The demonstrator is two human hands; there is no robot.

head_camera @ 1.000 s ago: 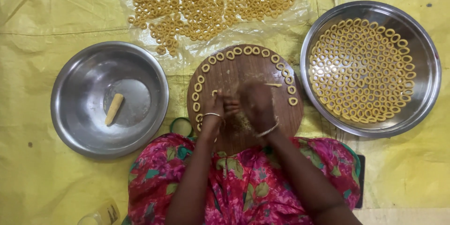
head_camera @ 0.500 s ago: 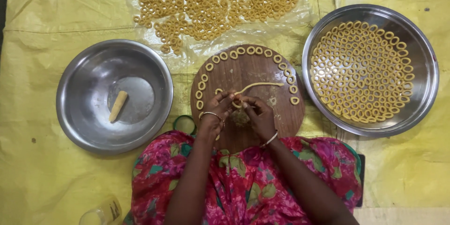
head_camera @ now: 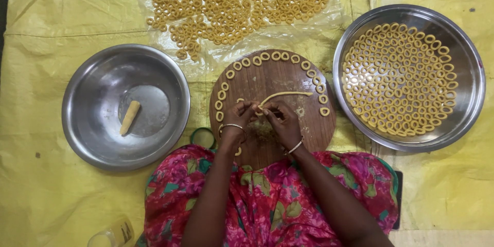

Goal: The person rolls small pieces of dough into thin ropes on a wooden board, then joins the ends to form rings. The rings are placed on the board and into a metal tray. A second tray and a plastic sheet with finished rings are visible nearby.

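A round wooden board [head_camera: 272,80] lies in front of me with small dough rings [head_camera: 280,56] lined along its rim. A thin rope of dough [head_camera: 286,94] stretches across the board toward the right. My left hand [head_camera: 237,118] and my right hand [head_camera: 282,122] meet at the rope's near end, both pinching it between their fingertips. Each wrist carries a bangle.
A steel bowl [head_camera: 87,128] at the left holds one dough stick [head_camera: 129,117]. At the right, a steel tray [head_camera: 465,103] is filled with several rows of rings. Loose rings lie on a clear plastic sheet [head_camera: 236,0] at the back. A small green lid [head_camera: 203,137] sits by the board.
One second ago my hands were flat together on the board, rolling. A long dough rope now lies across it, and both hands pinch its near end.
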